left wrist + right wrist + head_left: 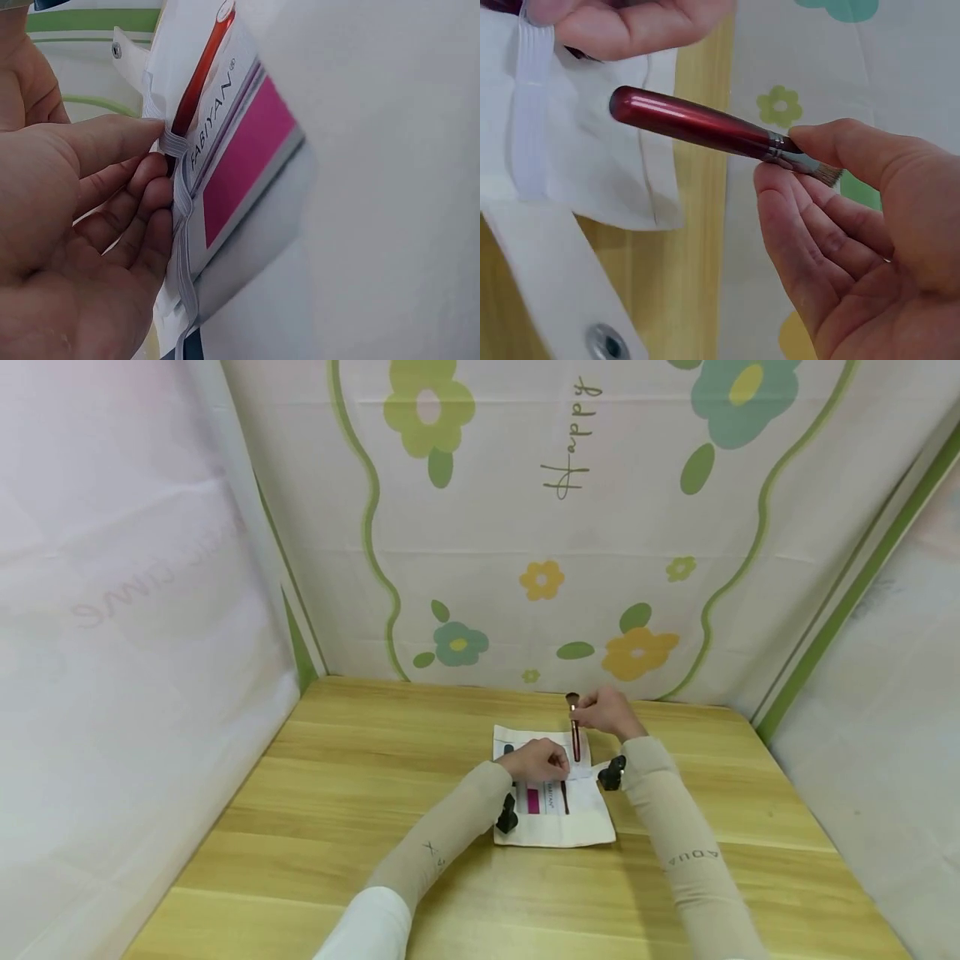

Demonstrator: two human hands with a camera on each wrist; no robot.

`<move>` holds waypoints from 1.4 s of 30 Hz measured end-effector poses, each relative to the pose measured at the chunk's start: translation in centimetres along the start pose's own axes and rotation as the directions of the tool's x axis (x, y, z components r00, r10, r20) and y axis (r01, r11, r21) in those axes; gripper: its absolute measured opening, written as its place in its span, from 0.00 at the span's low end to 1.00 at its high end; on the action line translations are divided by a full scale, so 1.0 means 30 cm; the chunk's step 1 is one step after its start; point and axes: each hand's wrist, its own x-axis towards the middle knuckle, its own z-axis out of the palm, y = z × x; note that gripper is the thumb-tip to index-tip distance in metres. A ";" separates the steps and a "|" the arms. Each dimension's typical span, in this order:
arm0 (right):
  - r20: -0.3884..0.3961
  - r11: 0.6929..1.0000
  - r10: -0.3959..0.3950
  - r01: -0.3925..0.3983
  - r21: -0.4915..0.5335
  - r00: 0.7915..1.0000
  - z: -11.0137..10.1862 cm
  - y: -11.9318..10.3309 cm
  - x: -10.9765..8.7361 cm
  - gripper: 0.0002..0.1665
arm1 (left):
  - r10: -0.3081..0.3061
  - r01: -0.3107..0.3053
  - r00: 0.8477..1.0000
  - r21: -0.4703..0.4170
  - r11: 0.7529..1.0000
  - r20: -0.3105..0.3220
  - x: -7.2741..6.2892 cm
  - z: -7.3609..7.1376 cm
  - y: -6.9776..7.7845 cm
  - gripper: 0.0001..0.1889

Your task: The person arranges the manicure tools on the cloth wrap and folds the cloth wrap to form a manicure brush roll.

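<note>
Flowered fabric (480, 527) is filling the frame's top; over wood-grain tabletop (337, 793), left hand (536, 761) is pinching elastic (532, 127), right hand (607, 711) a makeup brush (697, 124).

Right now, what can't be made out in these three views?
Held brush, right wrist view: bristles partly covered by the right hand.
Red handle under the elastic band, left wrist view: other end hidden by the left hand.
Dark strip, left wrist view: cut off by the bottom edge; can't tell what it is.
White wrap, head view: middle partly covered by the left hand.
</note>
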 end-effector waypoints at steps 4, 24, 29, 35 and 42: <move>-0.025 0.999 0.009 -0.008 0.032 1.000 0.020 0.006 -0.008 0.13 | 0.004 -0.004 1.000 -0.015 1.000 -0.003 -0.003 -0.003 0.005 0.07; 0.138 0.996 0.087 -0.088 0.001 0.987 0.095 0.054 -0.051 0.14 | -0.018 0.018 1.000 0.007 1.000 -0.016 -0.001 0.018 0.007 0.08; 0.213 0.996 0.089 -0.090 -0.004 0.973 0.096 0.051 -0.065 0.14 | -0.025 0.026 0.999 0.029 0.999 -0.029 -0.001 0.019 0.009 0.07; 0.252 0.996 0.083 -0.071 -0.057 0.964 0.093 0.048 -0.063 0.16 | -0.027 0.027 0.999 0.019 0.999 -0.039 -0.006 0.017 0.016 0.07; 0.160 0.983 0.120 -0.095 -0.159 0.980 0.094 0.024 -0.030 0.30 | -0.037 0.037 0.998 -0.001 0.999 -0.043 -0.007 0.022 0.026 0.07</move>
